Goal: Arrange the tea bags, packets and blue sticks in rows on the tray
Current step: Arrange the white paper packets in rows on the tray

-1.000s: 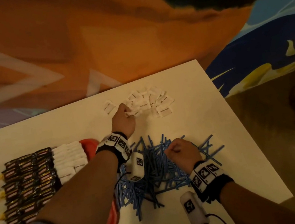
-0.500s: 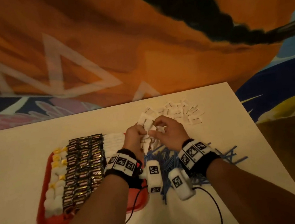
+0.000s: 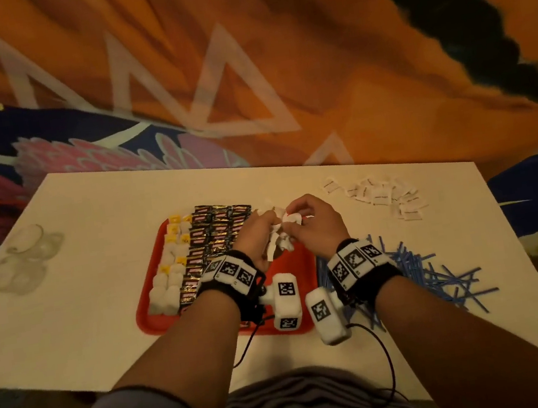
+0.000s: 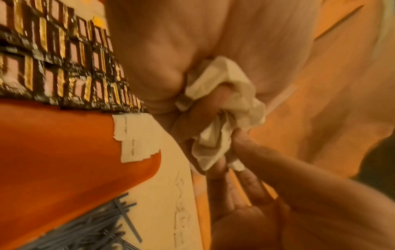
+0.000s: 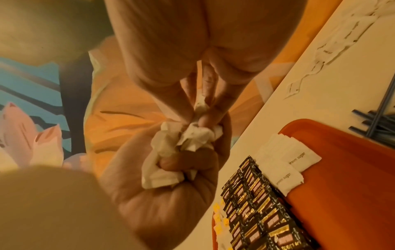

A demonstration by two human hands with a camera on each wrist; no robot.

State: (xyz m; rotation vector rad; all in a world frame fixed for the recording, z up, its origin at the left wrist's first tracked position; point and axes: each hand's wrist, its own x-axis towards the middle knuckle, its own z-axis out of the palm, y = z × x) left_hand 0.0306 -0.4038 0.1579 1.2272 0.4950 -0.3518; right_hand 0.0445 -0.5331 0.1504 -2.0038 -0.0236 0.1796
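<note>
Head view is showing both hands meeting above the far right part of the flat red plastic tray; the left hand is clutching a crumpled bunch of small white paper packets, its fingers curling tight round them; the right hand is pinching one packet out of the bunch between thumb and fingertips.

On the tray, pale soft tea bags with yellow tags are lying along the left side, glossy black-and-gold foil sachets are filling the middle in neat rows, and a short row of white packets is starting just beside the foil; the right part of the tray is showing bare red. A loose scatter of more white packets is lying on the white tabletop beyond the tray, and a tangled heap of thin blue sticks is lying to the tray's right.

The packets are looking light, thin and easily creased, so squeezing a handful is probably wrinkling them; taking each by an edge and laying it flat should be keeping the row tidy; the foil sachets are likely slippery and prone to sliding if nudged. The sticks are looking stiff and narrow, likely rolling; gathering them in aligned bundles by the middle seems wisest.
</note>
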